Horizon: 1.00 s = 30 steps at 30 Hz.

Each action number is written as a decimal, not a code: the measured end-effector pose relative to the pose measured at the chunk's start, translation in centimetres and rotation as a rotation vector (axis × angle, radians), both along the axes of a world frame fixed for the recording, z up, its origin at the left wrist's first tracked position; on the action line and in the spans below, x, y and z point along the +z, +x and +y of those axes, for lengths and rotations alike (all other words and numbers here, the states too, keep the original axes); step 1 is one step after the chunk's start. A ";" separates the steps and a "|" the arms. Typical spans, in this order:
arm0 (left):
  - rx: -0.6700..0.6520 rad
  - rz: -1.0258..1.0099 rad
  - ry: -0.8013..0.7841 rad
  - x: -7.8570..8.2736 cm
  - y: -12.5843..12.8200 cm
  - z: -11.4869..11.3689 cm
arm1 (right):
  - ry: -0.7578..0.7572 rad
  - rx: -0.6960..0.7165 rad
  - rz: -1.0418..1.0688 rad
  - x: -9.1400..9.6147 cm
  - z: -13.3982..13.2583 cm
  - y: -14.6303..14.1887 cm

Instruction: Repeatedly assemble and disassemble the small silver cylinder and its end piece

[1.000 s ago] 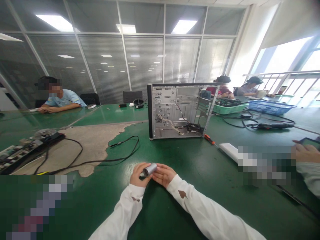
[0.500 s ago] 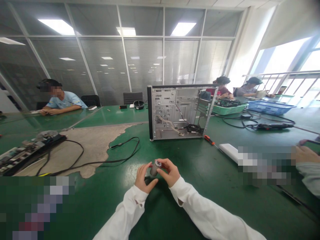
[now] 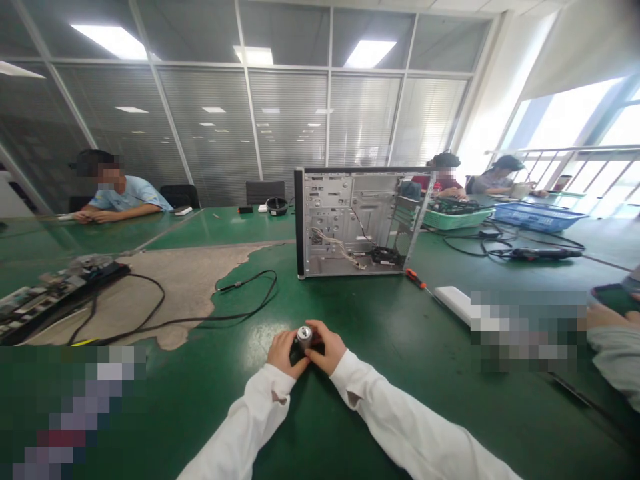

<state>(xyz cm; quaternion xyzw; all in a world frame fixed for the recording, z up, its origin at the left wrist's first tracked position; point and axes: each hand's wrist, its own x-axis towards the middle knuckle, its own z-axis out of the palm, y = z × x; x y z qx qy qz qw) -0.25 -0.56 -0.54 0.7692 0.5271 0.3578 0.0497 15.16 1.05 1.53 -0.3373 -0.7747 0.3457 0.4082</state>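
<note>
A small grey metal cylinder (image 3: 304, 336) with a bright silvery top stands upright between my two hands at the middle front of the green table. My left hand (image 3: 286, 355) curls round its left side, with the thumb stretched toward the front. Against the right side are the fingers of my right hand (image 3: 326, 348), its thumb close to the other thumb. Dark gaps show between palms and cylinder. The cylinder's base is partly hidden, and I cannot tell whether it rests on the table.
Beyond my hands stands an opened computer case (image 3: 360, 223), with a screwdriver (image 3: 415, 278) at its right foot. A black cable (image 3: 240, 313) and circuit boards (image 3: 65, 283) lie left. Green (image 3: 455, 219) and blue (image 3: 540, 215) baskets stand back right. Another person's hand (image 3: 607, 313) is at the right edge.
The cylinder has gone from tilted to upright and sits slightly lower and further left. My right hand has shifted left with it, and my hands have drawn closer together.
</note>
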 end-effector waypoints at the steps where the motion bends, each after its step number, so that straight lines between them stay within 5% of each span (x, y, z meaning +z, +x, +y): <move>1: 0.004 0.010 -0.009 -0.1 0.0 0.0 | -0.001 0.007 0.002 0.1 -0.1 0.0; 14: 0.031 -0.033 -0.086 -0.7 0.1 0.3 | 0.162 -0.090 0.141 1.7 -0.4 0.3; 30: 0.025 -0.015 -0.137 -0.5 0.3 0.1 | 0.236 -0.148 0.045 2.8 -0.7 0.0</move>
